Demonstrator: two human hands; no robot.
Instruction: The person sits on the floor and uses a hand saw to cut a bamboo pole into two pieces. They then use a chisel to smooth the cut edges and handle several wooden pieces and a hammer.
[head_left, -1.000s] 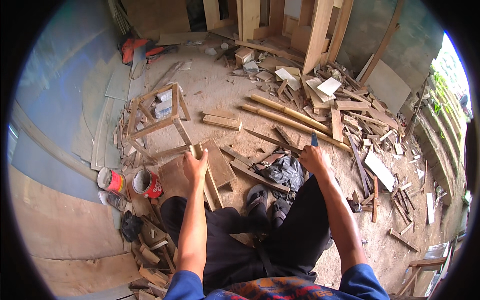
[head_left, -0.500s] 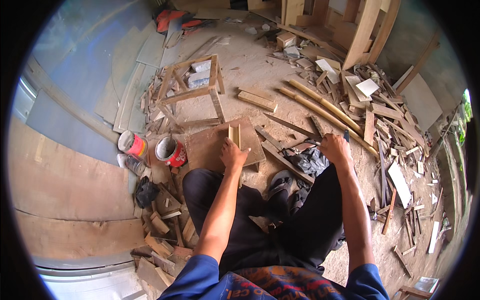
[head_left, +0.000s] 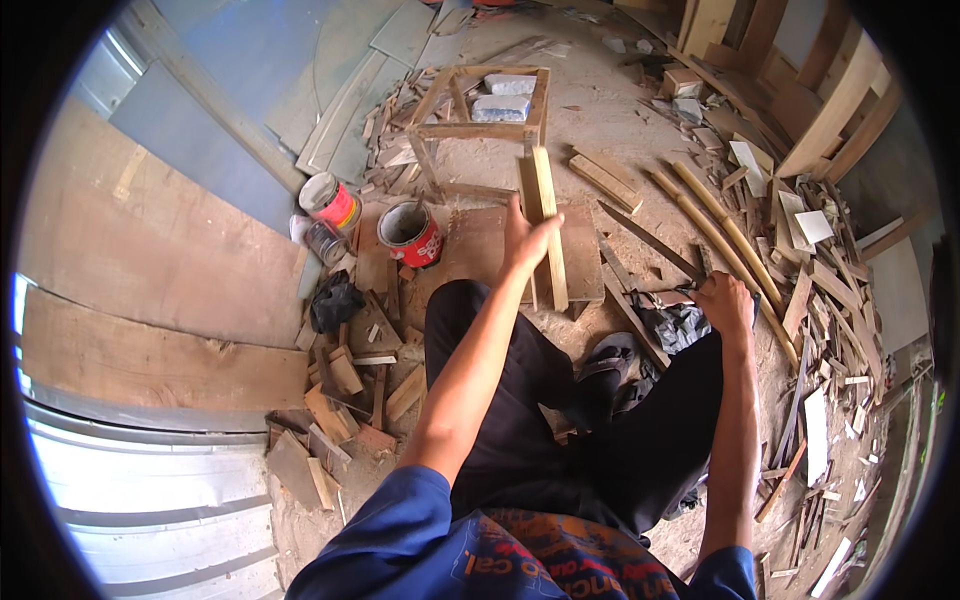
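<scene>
My left hand (head_left: 528, 240) is wrapped round a length of pale wood (head_left: 549, 225), raised above a low wooden board (head_left: 480, 232) in front of my knees. The wood seems to have a grooved or doubled profile, with a bright lit edge on its right side. Over my right knee, my right hand (head_left: 724, 298) is closed on the grip end of a handsaw (head_left: 650, 240). Its long dark blade points forward and left, and its handle is mostly hidden by my fingers. A crumpled black plastic bag (head_left: 678, 326) lies beneath that hand.
Two red paint cans (head_left: 410, 236) stand left of the board. Beyond it is a wooden stool frame (head_left: 478, 131) with pale blocks behind. Bamboo poles (head_left: 722, 240) and a heap of scrap wood (head_left: 800, 270) lie on the right; offcuts (head_left: 335, 405) are scattered at left.
My left hand has lifted the wood off the board and tilted it. My right hand still grips the handsaw. The whole view has shifted, with the scene moving rightward.
</scene>
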